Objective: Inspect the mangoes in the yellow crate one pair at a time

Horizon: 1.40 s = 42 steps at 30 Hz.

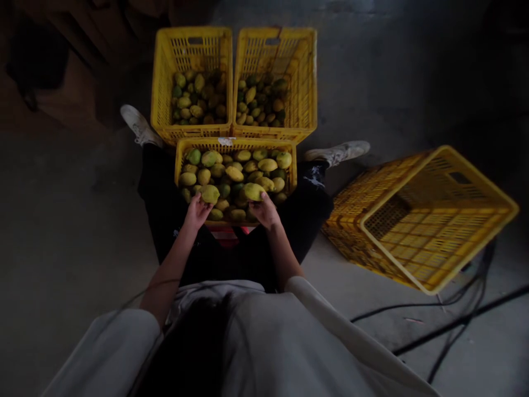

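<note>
4 yellow crates with slotted pattern, fruits of mixed yellow and green, trousers black with white marks.

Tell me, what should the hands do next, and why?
Maybe the right hand could lift its fruit forward into the right-hand far crate. That crate has room above its pile, while the near crate has fruit up close to its rim.

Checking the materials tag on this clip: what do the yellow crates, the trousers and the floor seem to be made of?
Yellow crates: likely moulded plastic with a dull finish, judging by the slotted walls and handle cutouts. Trousers: soft matte cloth, by their loose fit; the fibre cannot be told. Floor: probably bare concrete, plain grey, though the dim light leaves that open.
</note>
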Available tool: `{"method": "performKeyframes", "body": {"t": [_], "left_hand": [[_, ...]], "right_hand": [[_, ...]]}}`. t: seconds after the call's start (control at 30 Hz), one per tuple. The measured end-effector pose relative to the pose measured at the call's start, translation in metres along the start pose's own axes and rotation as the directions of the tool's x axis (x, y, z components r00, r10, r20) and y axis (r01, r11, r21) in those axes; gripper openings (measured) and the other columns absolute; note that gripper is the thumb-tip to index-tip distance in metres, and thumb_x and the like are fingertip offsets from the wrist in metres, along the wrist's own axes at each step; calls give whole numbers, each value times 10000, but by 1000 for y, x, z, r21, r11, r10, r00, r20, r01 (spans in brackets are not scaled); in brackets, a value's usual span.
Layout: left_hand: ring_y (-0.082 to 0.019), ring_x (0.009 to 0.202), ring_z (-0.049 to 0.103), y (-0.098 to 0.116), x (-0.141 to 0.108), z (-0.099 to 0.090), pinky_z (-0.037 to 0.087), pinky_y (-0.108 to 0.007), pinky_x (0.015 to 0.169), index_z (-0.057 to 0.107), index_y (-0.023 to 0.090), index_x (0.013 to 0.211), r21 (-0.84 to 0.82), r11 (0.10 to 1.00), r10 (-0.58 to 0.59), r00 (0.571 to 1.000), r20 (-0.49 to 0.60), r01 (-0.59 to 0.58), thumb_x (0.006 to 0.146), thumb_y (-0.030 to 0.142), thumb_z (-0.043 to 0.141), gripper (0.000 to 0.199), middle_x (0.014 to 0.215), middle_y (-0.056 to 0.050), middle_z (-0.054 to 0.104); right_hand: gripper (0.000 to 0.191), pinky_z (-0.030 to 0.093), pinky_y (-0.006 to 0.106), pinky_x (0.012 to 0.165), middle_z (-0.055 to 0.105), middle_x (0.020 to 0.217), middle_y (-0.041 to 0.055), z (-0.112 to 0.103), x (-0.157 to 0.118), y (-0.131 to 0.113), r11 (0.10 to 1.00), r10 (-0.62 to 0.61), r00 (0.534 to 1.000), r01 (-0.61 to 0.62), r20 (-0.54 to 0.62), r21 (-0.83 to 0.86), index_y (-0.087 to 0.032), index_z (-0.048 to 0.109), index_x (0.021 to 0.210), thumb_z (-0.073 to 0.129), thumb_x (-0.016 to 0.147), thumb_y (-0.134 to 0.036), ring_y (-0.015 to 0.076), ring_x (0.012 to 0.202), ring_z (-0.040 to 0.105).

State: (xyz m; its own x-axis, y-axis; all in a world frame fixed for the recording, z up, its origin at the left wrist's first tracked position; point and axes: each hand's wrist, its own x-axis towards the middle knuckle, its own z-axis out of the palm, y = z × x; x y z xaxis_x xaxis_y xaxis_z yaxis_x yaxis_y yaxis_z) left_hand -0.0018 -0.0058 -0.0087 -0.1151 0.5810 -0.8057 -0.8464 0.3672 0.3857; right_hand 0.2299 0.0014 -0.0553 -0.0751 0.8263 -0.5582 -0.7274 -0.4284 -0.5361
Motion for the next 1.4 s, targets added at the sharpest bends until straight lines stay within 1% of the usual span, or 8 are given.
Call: {"method": "performKeyframes", "body": {"t": [0.2, 0.33, 0.47, 0.63, 0.9, 1.07, 1.2, 1.4], "left_hand": [[-209, 864, 726, 4, -5, 0, 586, -297, 695, 659, 211, 1167, -50, 997, -47, 996, 71, 50, 1023, 436, 557, 285, 965, -73, 749], [-232, 911, 733, 6, -8, 0, 563, -264, 611, 655, 196, 1197, -49, 995, -81, 991, 108, 86, 1025, 398, 511, 301, 1002, -102, 744], [-244, 894, 744, 4, -10, 1, 528, -261, 575, 657, 181, 1113, 34, 996, -81, 990, 117, 78, 972, 267, 486, 237, 950, -92, 729], [-254, 988, 753, 1, -11, 3, 540, -252, 613, 647, 201, 1170, 69, 996, -73, 990, 120, 65, 912, 209, 566, 270, 1055, -93, 738], [-188, 866, 748, 1, -8, 5, 507, -194, 559, 643, 209, 1232, 23, 1000, -4, 999, 54, 3, 937, 190, 594, 299, 1021, -66, 737], [-204, 872, 747, 1, -9, 5, 516, -211, 577, 636, 219, 1234, 20, 999, -41, 993, 109, 39, 928, 228, 619, 306, 1017, -74, 743], [-223, 836, 734, 2, -10, 3, 518, -255, 603, 649, 201, 1126, 28, 999, -48, 984, 173, 44, 907, 215, 549, 241, 949, -83, 739], [-244, 954, 716, 5, -15, 0, 515, -273, 670, 674, 197, 1053, -14, 996, -87, 961, 263, 94, 902, 337, 567, 232, 1076, -127, 728]], "right_hand": [[257, 656, 307, 762, 759, 1042, -18, 0, -2, -2, 991, 127, 991, -128, 30, 40, -307, 653, 1079, 746, 896, -462, 167, 919, 716], [200, 695, 389, 822, 759, 955, 13, 2, -2, -2, 981, 179, 984, -179, 5, 68, -268, 620, 1022, 722, 904, -393, 199, 893, 739], [126, 659, 249, 630, 732, 830, -6, 5, -2, -2, 980, 191, 981, -190, -26, 54, -246, 614, 974, 710, 927, -312, 152, 725, 712], [213, 465, 143, 408, 704, 756, -26, 8, -2, -2, 987, 163, 986, -162, 33, -14, -234, 648, 985, 725, 952, -430, 91, 555, 613], [179, 567, 199, 565, 745, 847, -41, 5, -1, 2, 994, 96, 995, -97, -24, -46, -281, 676, 1021, 763, 907, -389, 115, 670, 661], [283, 567, 229, 674, 781, 1040, -26, 10, -4, -1, 1000, 22, 1000, -22, 13, -16, -298, 695, 1146, 771, 873, -301, 131, 805, 704], [190, 552, 227, 676, 773, 937, -25, 13, -5, -2, 1000, 8, 999, -7, -36, 15, -279, 699, 1096, 740, 915, -323, 128, 759, 687], [171, 623, 287, 784, 766, 937, 4, 11, -7, -12, 982, 110, 994, -107, -13, 158, -266, 670, 1032, 623, 978, -421, 170, 879, 727]]}}
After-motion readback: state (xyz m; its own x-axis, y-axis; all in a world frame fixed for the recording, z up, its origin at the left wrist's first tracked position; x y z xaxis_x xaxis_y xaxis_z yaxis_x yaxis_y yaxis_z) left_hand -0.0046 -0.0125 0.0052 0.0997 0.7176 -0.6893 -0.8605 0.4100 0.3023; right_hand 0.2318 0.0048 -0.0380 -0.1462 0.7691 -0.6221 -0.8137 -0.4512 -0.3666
